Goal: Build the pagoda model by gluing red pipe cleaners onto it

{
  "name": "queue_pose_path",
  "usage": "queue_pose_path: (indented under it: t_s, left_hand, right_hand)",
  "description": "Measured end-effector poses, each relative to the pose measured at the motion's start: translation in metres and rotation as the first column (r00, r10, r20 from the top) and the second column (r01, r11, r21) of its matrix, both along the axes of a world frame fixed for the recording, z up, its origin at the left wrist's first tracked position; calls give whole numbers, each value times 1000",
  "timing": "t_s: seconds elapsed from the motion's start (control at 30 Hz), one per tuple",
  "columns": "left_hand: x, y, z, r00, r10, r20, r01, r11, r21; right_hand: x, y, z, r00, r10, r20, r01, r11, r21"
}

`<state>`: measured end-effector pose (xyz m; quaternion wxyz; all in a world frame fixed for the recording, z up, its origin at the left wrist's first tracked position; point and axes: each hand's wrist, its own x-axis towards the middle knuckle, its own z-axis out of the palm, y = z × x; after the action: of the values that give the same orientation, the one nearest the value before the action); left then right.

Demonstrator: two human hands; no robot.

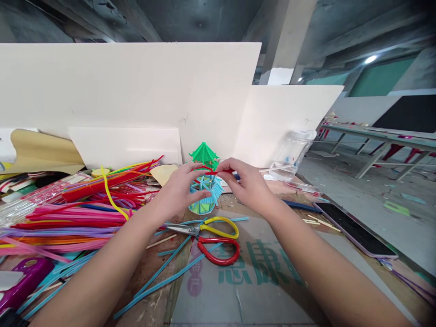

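Observation:
A short red pipe cleaner [210, 173] spans the gap between my two hands. My right hand [245, 184] pinches one end of it between bent fingers and thumb. On the other side, the fingertips of my left hand [182, 185] hold it, with the thumb stretched out below, apart from the index finger. Just behind the hands stands a small pavilion model with a pointed green roof [203, 154]. Its light blue lower tier [213, 193] is partly hidden by my fingers. Scissors [195, 230] with one yellow and one red handle lie below the hands.
Pipe cleaners [78, 222] in many colours are heaped at left, beside a purple device [29, 281]. Loose blue strips [163, 279] cross the table and the printed cardboard [259, 299]. A phone [354, 229] and a clear plastic jar [296, 147] are at right. White boards [136, 86] stand behind.

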<state>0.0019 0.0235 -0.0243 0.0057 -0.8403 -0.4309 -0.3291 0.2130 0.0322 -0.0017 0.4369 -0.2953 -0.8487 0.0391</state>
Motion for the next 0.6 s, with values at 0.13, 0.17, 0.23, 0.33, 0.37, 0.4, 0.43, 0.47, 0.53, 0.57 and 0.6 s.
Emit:
queue_pose_path:
  t_s: [0.13,0.17,0.23,0.33,0.37,0.4,0.43,0.47,0.53,0.57,0.6]
  left_hand:
    - [10,-17,13,988,-30,150,27,999,19]
    - [12,-19,14,984,-18,178,13,1000,28]
    - [14,-22,15,976,1,219,-12,999,49]
    - [15,-21,15,970,18,243,-33,998,60]
    - [14,-21,16,973,35,228,-45,998,42]
    - [13,-21,17,978,50,203,-53,999,11]
    - [11,-22,19,984,56,167,-51,998,-34]
    - [8,-23,21,993,45,113,-34,995,-97]
    - [1,-27,27,999,-35,-17,30,971,-238]
    - [-3,-29,30,992,-88,-88,58,952,-300]
    - [-7,-31,32,982,-124,-144,69,941,-332]
  right_hand:
    - [-1,-2,1,999,42,25,-42,999,-9]
    - [-2,-3,1,998,55,28,-54,998,-14]
    - [-2,-4,1,997,73,31,-73,997,-23]
    - [-3,-7,2,996,87,35,-86,996,-26]
    - [-3,-7,2,996,86,38,-85,996,-32]
    - [-2,-8,2,996,78,36,-77,996,-38]
    - [-2,-8,2,998,64,25,-63,997,-43]
    - [-1,-7,3,999,44,10,-43,998,-48]
    - [2,-5,4,1000,6,-28,-8,999,-51]
    - [3,-4,4,999,-6,-42,4,999,-44]
    - [3,-2,4,999,-9,-45,8,1000,-30]
